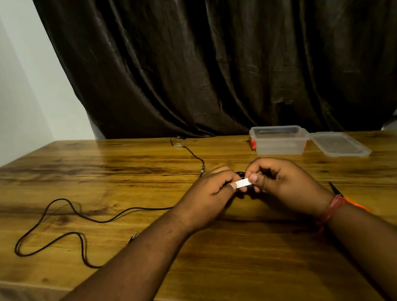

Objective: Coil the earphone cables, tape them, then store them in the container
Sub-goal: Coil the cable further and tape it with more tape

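Observation:
Between my two hands a short white strip of tape (242, 183) is stretched. My left hand (209, 193) pinches its left end and my right hand (280, 180) pinches its right end. Behind the strip a small black coiled earphone cable (240, 174) peeks out between the fingers, mostly hidden. A second black earphone cable (61, 234) lies loose and uncoiled on the wooden table (124, 163), running from the far middle to the left. The clear plastic container (279, 141) stands open at the back right.
The container's clear lid (340, 144) lies flat right of it. A dark pointed tool (335, 189), possibly scissors, shows behind my right wrist. A dark curtain (230, 47) hangs behind the table. The table's front edge runs under my forearms.

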The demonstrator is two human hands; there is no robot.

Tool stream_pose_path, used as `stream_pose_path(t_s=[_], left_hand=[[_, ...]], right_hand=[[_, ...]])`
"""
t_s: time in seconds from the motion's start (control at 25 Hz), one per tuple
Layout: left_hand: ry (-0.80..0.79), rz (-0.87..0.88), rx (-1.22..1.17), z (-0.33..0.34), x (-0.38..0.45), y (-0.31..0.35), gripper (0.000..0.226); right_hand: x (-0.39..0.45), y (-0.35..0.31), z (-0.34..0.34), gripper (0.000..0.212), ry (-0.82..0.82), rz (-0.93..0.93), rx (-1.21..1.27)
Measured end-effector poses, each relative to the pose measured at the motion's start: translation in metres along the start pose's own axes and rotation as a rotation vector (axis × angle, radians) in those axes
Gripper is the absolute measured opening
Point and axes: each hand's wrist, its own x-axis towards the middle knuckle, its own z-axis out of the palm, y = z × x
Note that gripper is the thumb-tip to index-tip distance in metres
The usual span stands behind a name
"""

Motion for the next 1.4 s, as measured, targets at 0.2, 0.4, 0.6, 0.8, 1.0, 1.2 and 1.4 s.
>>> stream_pose_path(t_s=[0.2,0.4,0.6,0.8,1.0,1.2,1.4], left_hand=[[-0.006,-0.016,-0.051,-0.0009,-0.0013,0.0020,0.024],[-0.017,-0.023,-0.100,-0.0021,-0.0019,0.0030,0.027],[0.001,-0.002,0.001,-0.0013,-0.0032,-0.0018,0.026],[-0.017,-0.010,0.013,-0.0017,-0.0030,-0.0025,0.029],[0.009,0.002,-0.087,-0.0026,-0.0042,-0.0012,0.023],[0.017,0.020,-0.121,-0.0024,-0.0046,-0.0011,0.022],[0.027,0.023,-0.146,-0.0027,-0.0048,-0.0018,0.032]], right_hand=[[0.0009,0.0020,0.0015,0.012,0.013,-0.007,0.025],[0.0003,0.0025,0.0003,0.014,0.009,-0.002,0.024],[0.0005,0.0009,-0.0002,0.011,0.020,-0.007,0.039],[-0.0001,-0.0018,-0.0002,0.006,-0.006,-0.020,0.000],[0.0011,0.0008,-0.0052,0.009,0.016,-0.063,0.074],[0.0015,0.0010,-0.0042,0.011,0.025,-0.068,0.151],[0.0008,0.0034,-0.0058,0.020,0.060,-0.055,0.286]])
